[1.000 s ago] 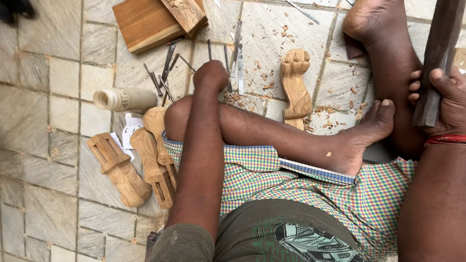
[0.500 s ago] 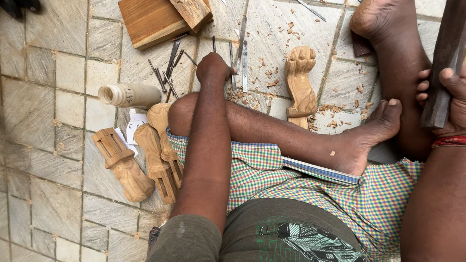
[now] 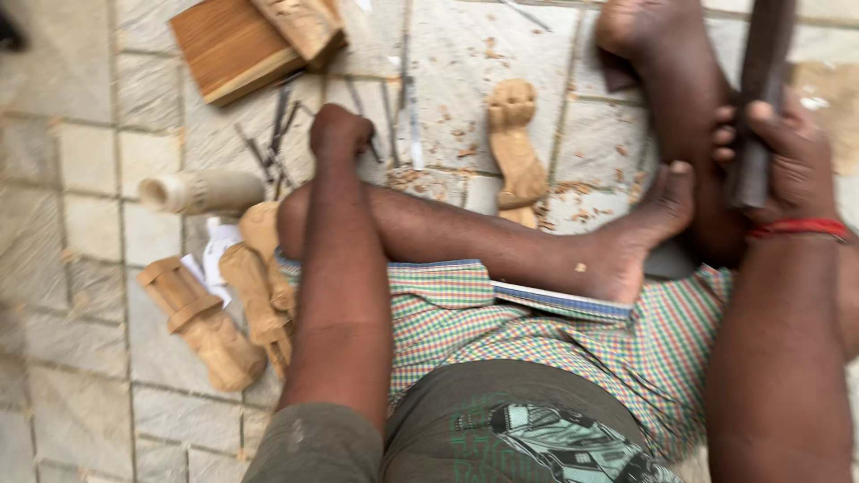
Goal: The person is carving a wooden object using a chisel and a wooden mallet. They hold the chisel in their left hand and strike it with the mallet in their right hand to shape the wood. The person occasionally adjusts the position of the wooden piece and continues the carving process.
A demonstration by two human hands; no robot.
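Beyond the bent knee, the left hand [image 3: 340,134] is curled into a loose fist over the row of thin metal chisels [image 3: 277,143] that lie fanned on the stone floor [image 3: 72,161]; motion blur hides the fingertips, so I cannot tell whether they already pinch one tool or only press down among them. Over at the other side, the right hand [image 3: 778,152] is wrapped tight round a long dark wooden piece [image 3: 761,80], held nearly upright beside the shin, probably so it stays ready while the other arm reaches. Just past the chisels stands a carved wooden fist [image 3: 514,143], apart from both hands, with pale shavings strewn about its base. Near the left knee lie several pale carved wooden pieces [image 3: 215,313] and a light cylinder [image 3: 201,190], laid close together within easy reach. A flat wooden block [image 3: 233,49] sits farther off, with another carved piece on it.
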